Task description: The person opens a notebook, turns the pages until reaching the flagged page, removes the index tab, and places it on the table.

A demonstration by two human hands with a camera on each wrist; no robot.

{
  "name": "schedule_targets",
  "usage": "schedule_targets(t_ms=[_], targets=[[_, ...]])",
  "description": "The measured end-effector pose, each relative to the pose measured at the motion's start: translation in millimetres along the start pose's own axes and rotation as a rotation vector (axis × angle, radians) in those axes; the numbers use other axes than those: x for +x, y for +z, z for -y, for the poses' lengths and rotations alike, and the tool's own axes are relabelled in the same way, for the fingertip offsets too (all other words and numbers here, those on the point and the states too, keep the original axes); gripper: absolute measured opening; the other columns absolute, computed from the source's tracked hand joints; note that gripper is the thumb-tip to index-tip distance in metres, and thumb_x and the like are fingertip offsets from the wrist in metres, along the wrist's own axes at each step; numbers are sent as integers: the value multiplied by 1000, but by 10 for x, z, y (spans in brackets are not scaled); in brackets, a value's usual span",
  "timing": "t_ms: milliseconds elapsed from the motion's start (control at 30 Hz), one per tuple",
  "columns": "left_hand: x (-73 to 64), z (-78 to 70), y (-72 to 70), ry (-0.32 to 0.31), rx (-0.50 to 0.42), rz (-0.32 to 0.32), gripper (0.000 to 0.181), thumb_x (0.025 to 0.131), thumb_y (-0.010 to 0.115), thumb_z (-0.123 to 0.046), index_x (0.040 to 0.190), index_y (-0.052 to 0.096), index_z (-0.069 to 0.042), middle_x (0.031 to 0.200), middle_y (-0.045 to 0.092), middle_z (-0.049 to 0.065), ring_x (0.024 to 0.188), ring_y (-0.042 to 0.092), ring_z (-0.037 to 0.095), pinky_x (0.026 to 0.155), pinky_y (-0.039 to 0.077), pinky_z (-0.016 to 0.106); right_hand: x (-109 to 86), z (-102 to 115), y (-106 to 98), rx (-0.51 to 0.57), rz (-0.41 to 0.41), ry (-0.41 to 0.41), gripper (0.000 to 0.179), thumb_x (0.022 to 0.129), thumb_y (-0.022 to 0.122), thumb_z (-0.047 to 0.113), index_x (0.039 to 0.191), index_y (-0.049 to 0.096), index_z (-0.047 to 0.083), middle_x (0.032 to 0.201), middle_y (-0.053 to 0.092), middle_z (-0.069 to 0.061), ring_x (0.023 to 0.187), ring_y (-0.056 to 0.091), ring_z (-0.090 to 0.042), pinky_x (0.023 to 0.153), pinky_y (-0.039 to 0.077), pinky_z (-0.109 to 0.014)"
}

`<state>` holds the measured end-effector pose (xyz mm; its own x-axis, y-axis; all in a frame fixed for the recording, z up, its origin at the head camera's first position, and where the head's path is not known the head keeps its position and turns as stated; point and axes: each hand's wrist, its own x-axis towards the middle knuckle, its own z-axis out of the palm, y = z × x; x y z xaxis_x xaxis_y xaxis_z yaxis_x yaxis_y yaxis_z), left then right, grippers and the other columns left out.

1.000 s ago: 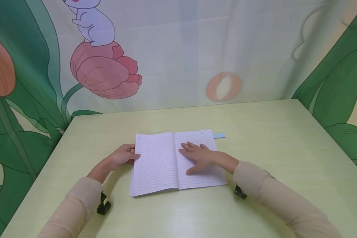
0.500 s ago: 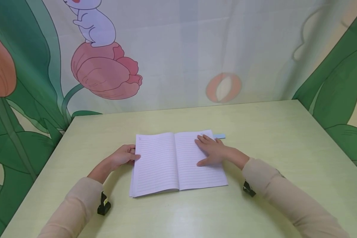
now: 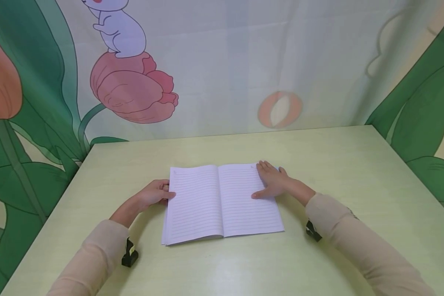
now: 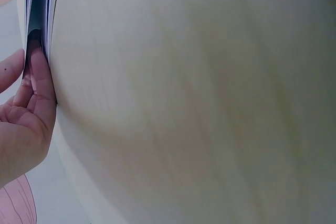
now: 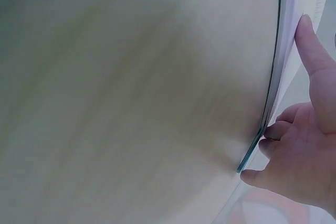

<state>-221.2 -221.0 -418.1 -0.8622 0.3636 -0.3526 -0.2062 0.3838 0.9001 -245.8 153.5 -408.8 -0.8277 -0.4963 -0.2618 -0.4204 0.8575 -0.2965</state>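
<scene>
An open lined notebook lies on the table with both ruled pages facing up. At its left edge my left hand pinches a bunch of leaves, thumb on top and fingers beneath; the left wrist view shows the fingers tucked between the layers of paper. My right hand rests with extended fingers on the upper outer part of the right page. Near it, a thin blue-green strip juts from the notebook's edge in the right wrist view; the hand hides most of it in the head view.
The pale wooden table reaches back to a cloth backdrop printed with flowers, leaves and a white animal. A black device sits under each sleeve cuff.
Over the last second my right hand has slid from the middle of the right page to its upper right edge, covering the blue strip. My left hand keeps its hold.
</scene>
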Motion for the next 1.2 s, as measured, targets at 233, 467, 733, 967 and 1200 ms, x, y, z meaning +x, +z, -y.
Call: schedule_targets(t_ms=[233, 467, 733, 967, 1200], targets=[[15, 14, 0, -6, -2, -2, 45, 90, 51, 1, 130, 36, 12, 107, 62, 20, 82, 63, 15, 71, 50, 28, -4, 10, -9, -8, -5, -11, 104, 78, 61, 55, 140, 10, -12, 146, 6, -28, 135, 5, -39, 100, 7, -64], [2, 10, 5, -12, 7, -11, 44, 90, 51, 1, 131, 37, 11, 106, 63, 19, 81, 63, 16, 70, 50, 28, 7, 18, -7, -11, -5, -19, 103, 79, 62, 54, 140, 11, -13, 146, 7, -28, 135, 5, -39, 100, 8, -63], [1, 3, 13, -19, 7, -19, 43, 90, 51, 1, 130, 39, 10, 105, 64, 18, 80, 63, 16, 70, 50, 28, 6, 36, 5, -33, -5, -13, 101, 80, 61, 52, 140, 12, -12, 146, 10, -28, 135, 7, -38, 100, 9, -63], [-2, -10, 16, -19, 13, -23, 42, 90, 51, 1, 130, 39, 10, 106, 64, 18, 81, 62, 16, 70, 50, 28, -9, 27, 19, -2, -37, -20, 99, 79, 63, 50, 141, 14, -8, 146, 16, -24, 134, 12, -37, 100, 11, -63], [-6, -16, 22, -9, 11, -15, 43, 90, 51, 1, 130, 38, 11, 106, 63, 19, 81, 62, 16, 70, 50, 28, -33, 1, 42, 145, -49, -69, 95, 79, 65, 47, 142, 16, -6, 145, 20, -25, 133, 18, -38, 103, 17, -54]])
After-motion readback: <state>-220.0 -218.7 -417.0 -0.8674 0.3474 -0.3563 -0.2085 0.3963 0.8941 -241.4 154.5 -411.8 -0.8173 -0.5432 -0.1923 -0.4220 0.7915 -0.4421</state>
